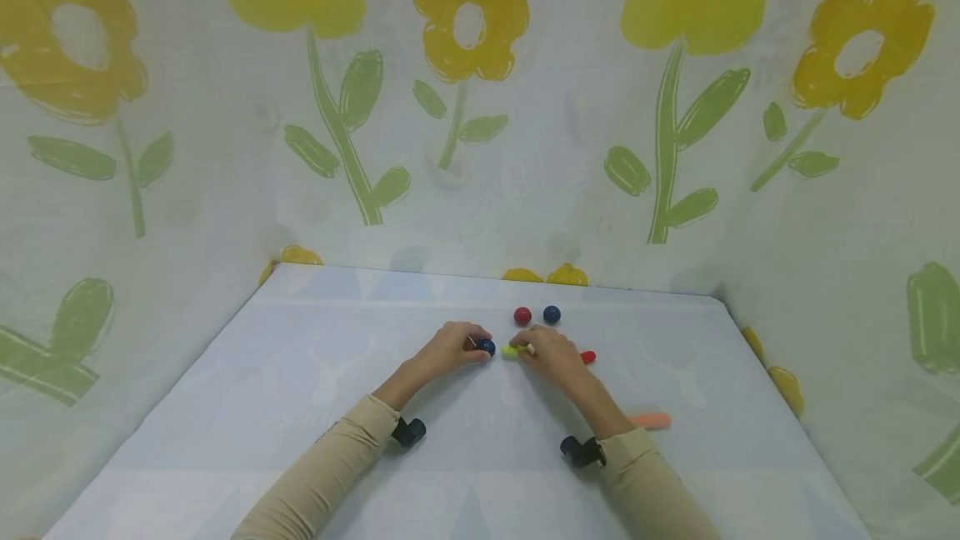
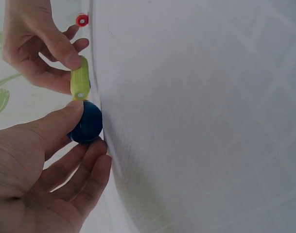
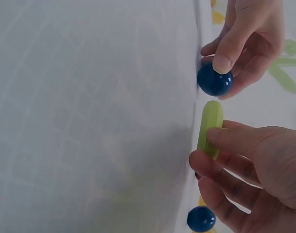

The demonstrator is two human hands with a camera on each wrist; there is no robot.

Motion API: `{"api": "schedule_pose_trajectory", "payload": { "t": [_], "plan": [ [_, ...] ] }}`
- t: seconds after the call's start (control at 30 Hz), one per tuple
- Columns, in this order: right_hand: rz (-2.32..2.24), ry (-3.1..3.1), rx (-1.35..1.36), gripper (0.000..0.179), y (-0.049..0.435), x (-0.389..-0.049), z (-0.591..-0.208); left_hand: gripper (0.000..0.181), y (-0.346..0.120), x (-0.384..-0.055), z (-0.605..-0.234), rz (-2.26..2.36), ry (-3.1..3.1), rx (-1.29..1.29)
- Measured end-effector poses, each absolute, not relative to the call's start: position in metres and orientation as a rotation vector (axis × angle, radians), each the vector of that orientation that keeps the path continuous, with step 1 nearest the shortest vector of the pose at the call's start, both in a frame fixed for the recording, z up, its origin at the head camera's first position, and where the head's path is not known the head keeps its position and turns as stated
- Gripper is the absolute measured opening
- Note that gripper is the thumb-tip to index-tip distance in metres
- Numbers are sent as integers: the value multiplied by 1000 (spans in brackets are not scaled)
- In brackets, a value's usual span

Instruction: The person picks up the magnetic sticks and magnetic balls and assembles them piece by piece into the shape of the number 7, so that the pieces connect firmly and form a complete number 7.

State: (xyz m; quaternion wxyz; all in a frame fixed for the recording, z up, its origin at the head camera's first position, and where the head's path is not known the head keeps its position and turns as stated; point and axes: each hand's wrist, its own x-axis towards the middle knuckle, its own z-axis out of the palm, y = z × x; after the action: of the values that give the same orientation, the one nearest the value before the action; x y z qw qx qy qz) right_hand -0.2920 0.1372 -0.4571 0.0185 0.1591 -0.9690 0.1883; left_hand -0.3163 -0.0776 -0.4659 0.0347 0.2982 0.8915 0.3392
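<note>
My left hand (image 1: 453,346) pinches a dark blue ball (image 2: 87,122) between thumb and fingers, close over the table. Facing it, my right hand (image 1: 552,354) holds a short yellow-green rod (image 3: 210,128) by thumb and fingertips. In the left wrist view, a small pale spot shows on the rod's end that faces the ball. Ball and rod are level with each other, and a small gap shows between them in the head view. Beyond the right hand lie a red ball (image 1: 522,316) and a second blue ball (image 1: 552,315).
A red rod (image 1: 588,357) pokes out just right of the right hand, partly hidden by it. Nearer, a peach-coloured rod (image 1: 651,421) lies partly behind the right forearm. Flower-printed cloth (image 1: 525,215) walls the white table (image 1: 315,315) at the back and sides.
</note>
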Motion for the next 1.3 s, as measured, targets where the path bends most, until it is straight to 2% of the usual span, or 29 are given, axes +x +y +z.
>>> {"api": "schedule_pose_trajectory", "payload": {
  "t": [1.3],
  "plan": [
    [617,-2990,559,20,130,-293,-454,33,-77,-313,-466,1047,2746,880]
  ]
}}
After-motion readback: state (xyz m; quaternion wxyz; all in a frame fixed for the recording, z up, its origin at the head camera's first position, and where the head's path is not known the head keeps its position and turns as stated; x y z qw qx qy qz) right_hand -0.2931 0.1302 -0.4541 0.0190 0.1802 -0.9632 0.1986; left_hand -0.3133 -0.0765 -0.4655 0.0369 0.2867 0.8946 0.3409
